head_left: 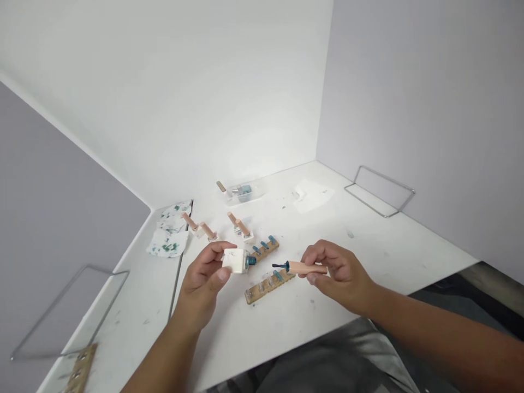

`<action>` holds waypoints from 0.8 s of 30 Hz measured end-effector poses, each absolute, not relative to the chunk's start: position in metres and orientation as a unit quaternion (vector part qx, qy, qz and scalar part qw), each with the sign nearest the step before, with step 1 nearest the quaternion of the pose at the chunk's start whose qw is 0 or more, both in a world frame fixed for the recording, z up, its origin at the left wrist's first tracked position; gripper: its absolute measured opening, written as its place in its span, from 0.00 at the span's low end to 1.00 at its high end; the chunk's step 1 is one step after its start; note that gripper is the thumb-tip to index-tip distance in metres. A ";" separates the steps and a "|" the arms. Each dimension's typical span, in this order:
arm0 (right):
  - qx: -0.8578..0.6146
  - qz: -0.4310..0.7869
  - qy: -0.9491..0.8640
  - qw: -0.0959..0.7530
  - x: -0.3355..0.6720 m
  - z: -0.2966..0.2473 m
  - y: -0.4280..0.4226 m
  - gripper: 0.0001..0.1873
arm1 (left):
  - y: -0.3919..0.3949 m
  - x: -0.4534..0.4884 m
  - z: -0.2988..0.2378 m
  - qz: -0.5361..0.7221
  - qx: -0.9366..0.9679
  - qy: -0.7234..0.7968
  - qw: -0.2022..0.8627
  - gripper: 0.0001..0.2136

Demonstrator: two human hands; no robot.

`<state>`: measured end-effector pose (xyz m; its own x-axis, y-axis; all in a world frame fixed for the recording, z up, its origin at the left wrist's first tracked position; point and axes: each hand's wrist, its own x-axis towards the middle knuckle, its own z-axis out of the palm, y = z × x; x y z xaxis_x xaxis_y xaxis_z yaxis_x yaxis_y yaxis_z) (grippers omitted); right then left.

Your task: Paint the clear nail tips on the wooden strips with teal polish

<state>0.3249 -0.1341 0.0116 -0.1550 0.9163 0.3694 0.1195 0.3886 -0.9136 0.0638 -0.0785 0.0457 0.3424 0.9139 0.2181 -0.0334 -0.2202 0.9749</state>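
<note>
White worktable, marked with small stains, set into a corner between white and grey partition walls. Wire bracket stands on the table at the right wall; a second wire frame stands at the left edge.

Left hand is raised just above the table, thumb and fingers clamped on a small white nail polish bottle. The bottle lies tipped sideways, its teal-stained neck pointing right. Right hand is closed on the wooden cap of the brush, whose dark teal tip points left toward the bottle neck. Tip and neck are near each other but apart. The two hands are apart, facing one another over the table's front centre.

Directly below and between the hands lie two wooden strips carrying nail tips: the farther strip shows teal-painted tips, the nearer strip shows mostly clear ones. A third strip lies at the lower left table corner.

Behind these, four more polish bottles with wooden caps lie in two pairs. Teal-spotted tissues lie at the left rear. A clear plastic tray holding small items sits by the back wall. A white paper sheet lies right of it.
</note>
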 end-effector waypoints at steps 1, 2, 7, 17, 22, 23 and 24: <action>-0.391 0.378 -0.661 0.517 0.323 0.012 -0.135 0.03 | -0.081 0.065 0.047 0.452 0.643 0.344 0.513 0.16; -0.384 0.366 -0.670 0.519 0.322 0.012 -0.135 0.03 | -0.083 0.066 0.048 0.448 0.654 0.341 0.505 0.15; -0.357 0.309 -0.707 0.526 0.321 0.014 -0.133 0.09 | -0.089 0.070 0.050 0.445 0.674 0.358 0.468 0.16; -0.331 0.269 -0.735 0.528 0.318 0.011 -0.129 0.16 | -0.089 0.071 0.051 0.426 0.673 0.360 0.486 0.14; -0.325 0.256 -0.741 0.528 0.317 0.009 -0.126 0.17 | -0.087 0.071 0.046 0.415 0.682 0.353 0.487 0.14; -0.325 0.251 -0.743 0.528 0.316 0.010 -0.126 0.17 | -0.087 0.070 0.045 0.413 0.685 0.348 0.490 0.14; -0.326 0.246 -0.745 0.527 0.316 0.011 -0.126 0.16 | -0.086 0.070 0.044 0.411 0.687 0.343 0.492 0.14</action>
